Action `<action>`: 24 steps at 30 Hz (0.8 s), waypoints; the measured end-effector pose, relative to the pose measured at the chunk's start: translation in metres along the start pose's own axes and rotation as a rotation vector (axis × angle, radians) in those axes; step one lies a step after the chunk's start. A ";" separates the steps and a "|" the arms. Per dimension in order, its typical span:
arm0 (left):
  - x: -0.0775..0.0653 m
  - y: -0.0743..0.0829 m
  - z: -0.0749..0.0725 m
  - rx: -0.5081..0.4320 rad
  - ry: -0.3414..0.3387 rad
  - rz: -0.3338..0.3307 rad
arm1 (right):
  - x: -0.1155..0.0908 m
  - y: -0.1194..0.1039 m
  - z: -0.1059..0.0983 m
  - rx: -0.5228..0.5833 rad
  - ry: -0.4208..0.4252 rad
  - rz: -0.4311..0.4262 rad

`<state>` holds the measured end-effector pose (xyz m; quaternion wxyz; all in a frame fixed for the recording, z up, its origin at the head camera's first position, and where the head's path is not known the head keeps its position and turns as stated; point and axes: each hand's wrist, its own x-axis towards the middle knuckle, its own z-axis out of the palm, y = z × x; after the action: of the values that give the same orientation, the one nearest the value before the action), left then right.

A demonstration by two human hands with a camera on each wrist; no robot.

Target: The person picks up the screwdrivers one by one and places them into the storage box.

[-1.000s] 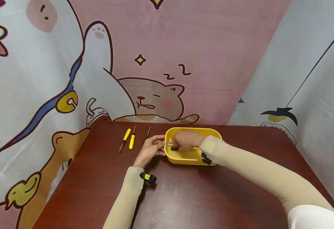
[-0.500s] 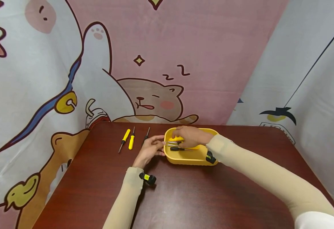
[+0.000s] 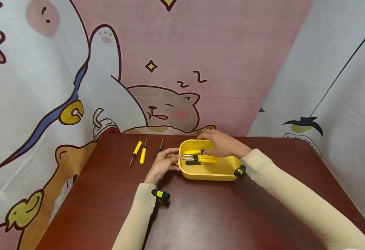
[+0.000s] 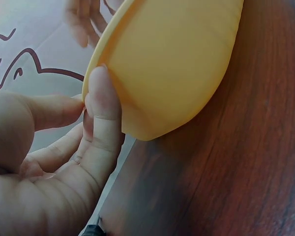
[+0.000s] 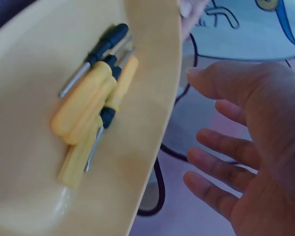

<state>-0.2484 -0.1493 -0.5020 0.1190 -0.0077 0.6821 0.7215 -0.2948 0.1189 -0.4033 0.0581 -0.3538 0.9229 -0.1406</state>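
Observation:
A yellow oval plastic basin (image 3: 212,176) stands on the table. My left hand (image 3: 164,162) pinches its left rim between thumb and finger, as the left wrist view shows at the basin wall (image 4: 177,59). My right hand (image 3: 224,143) is over the far rim, its fingers spread and nothing between them. In the right wrist view that hand (image 5: 255,142) is beside the rim, apart from the tools. Several screwdrivers lie together in the basin: yellow-handled screwdrivers (image 5: 83,105) and a black-handled screwdriver (image 5: 110,39).
Left of the basin, two yellow-handled screwdrivers lie on the brown table (image 3: 195,211): one (image 3: 137,147) points its shaft nearer, the other (image 3: 143,155) farther. A dark screwdriver (image 3: 159,149) lies partly behind my left hand. A printed cloth (image 3: 232,69) hangs behind the table.
My right hand has come up from among the screwdrivers and moved right and back, over the far rim, uncovering several yellow handles. My left hand has stayed at the rim.

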 end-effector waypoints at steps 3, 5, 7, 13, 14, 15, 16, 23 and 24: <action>0.000 0.000 0.001 0.002 0.001 0.002 | -0.008 0.006 -0.004 0.030 0.035 0.021; 0.000 0.000 0.001 0.002 0.002 0.001 | -0.013 0.010 -0.007 0.047 0.054 0.037; 0.000 0.000 0.002 -0.003 0.003 -0.001 | -0.017 0.015 -0.009 0.058 0.072 0.052; -0.001 0.000 0.002 -0.008 0.012 -0.008 | -0.028 0.026 -0.013 0.095 0.118 0.069; -0.001 0.000 0.002 -0.007 0.012 -0.007 | -0.030 0.027 -0.014 0.103 0.125 0.074; -0.001 0.000 0.002 -0.005 0.013 -0.004 | -0.032 0.028 -0.014 0.110 0.132 0.082; -0.002 0.000 0.002 -0.006 0.013 -0.004 | -0.034 0.029 -0.015 0.116 0.142 0.092; -0.001 0.000 0.003 -0.007 0.015 -0.004 | -0.050 0.035 -0.014 0.230 0.189 0.203; -0.002 0.000 0.003 -0.007 0.014 -0.006 | -0.052 0.036 -0.013 0.252 0.196 0.225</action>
<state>-0.2465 -0.1471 -0.5018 0.1166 -0.0151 0.6805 0.7233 -0.2816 0.1824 -0.4014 0.0272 -0.2232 0.9329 -0.2814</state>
